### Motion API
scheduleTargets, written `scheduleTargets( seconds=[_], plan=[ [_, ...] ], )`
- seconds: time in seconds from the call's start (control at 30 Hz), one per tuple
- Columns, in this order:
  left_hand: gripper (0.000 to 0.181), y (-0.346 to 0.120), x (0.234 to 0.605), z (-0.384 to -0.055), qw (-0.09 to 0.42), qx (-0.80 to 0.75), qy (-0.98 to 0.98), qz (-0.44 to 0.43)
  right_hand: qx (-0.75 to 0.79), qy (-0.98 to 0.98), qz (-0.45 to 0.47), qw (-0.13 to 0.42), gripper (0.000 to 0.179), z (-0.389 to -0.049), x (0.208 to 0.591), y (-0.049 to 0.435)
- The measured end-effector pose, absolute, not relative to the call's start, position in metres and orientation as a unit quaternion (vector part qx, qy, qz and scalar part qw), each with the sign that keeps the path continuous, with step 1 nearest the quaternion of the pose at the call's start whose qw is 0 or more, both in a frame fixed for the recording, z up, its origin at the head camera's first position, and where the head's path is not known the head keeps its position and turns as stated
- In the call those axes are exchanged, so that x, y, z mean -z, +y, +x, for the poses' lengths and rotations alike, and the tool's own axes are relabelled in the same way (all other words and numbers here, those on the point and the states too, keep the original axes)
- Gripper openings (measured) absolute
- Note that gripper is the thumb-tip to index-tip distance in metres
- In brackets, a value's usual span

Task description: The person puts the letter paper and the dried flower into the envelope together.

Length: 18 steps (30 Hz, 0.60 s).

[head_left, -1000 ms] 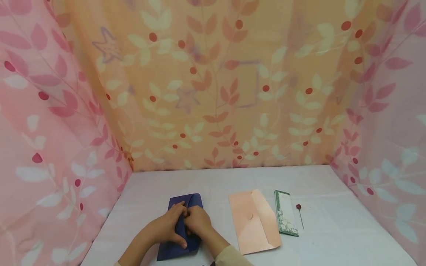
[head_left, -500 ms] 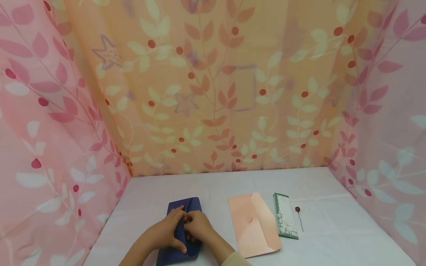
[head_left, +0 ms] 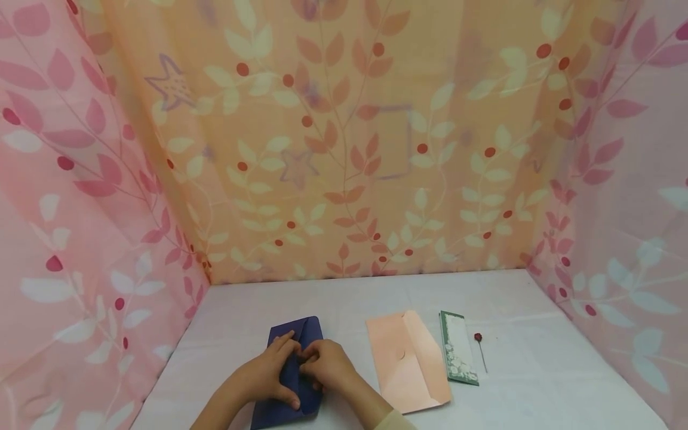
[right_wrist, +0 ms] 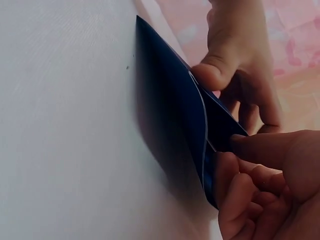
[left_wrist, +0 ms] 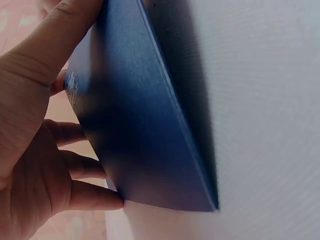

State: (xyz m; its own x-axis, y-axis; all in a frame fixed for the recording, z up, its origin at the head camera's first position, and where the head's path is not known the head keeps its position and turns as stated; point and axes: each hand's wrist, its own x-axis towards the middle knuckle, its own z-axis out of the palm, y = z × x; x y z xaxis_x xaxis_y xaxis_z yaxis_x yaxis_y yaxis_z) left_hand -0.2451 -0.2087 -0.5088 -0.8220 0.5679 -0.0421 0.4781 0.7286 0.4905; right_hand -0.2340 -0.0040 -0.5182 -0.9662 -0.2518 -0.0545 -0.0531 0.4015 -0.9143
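Note:
A navy blue envelope [head_left: 279, 412] lies at a slant on the white table, its flap side facing up toward the right. Spread across its body, my left hand [head_left: 273, 371] presses on the paper, thumb near the lower part of the flap line. My right hand [head_left: 329, 365] pinches the envelope at the flap, its fingers curled. In the right wrist view, the envelope's edges [right_wrist: 200, 125] bow apart around a gap beside the right hand [right_wrist: 270, 190], and the left thumb [right_wrist: 212, 75] touches the paper. The left wrist view has the left fingers [left_wrist: 85, 195] along the envelope's edge.
To the right of the hands lies a peach envelope [head_left: 398, 364]. Beyond it are a green-bordered floral card [head_left: 459, 349] and a small dark red flower on a thin stem [head_left: 478, 338]. Floral cloth [head_left: 344, 179] hangs around the white table [head_left: 376, 292].
My right hand has shifted slightly right along the flap, its fingers still on the paper. The left hand stays about where it was. The head view has tilted a little.

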Motion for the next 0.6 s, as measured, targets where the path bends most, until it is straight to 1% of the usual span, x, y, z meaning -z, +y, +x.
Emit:
scheduleTargets(
  seconds=[0.27, 0.47, 0.6],
  plan=[
    [0.089, -0.208, 0.510, -0.243, 0.093, -0.227, 0.927, 0.285, 0.529, 0.839, -0.102, 0.073, 0.021, -0.226, 0.512, 0.013],
    [0.093, -0.206, 0.511, -0.242, 0.089, -0.210, 0.931, 0.285, 0.524, 0.836, -0.149, 0.065, 0.028, -0.223, 0.506, 0.030],
    [0.093, -0.203, 0.511, -0.239, 0.091, -0.200, 0.933, 0.284, 0.508, 0.844, -0.164, 0.053, 0.031, -0.221, 0.504, 0.041]
  ],
)
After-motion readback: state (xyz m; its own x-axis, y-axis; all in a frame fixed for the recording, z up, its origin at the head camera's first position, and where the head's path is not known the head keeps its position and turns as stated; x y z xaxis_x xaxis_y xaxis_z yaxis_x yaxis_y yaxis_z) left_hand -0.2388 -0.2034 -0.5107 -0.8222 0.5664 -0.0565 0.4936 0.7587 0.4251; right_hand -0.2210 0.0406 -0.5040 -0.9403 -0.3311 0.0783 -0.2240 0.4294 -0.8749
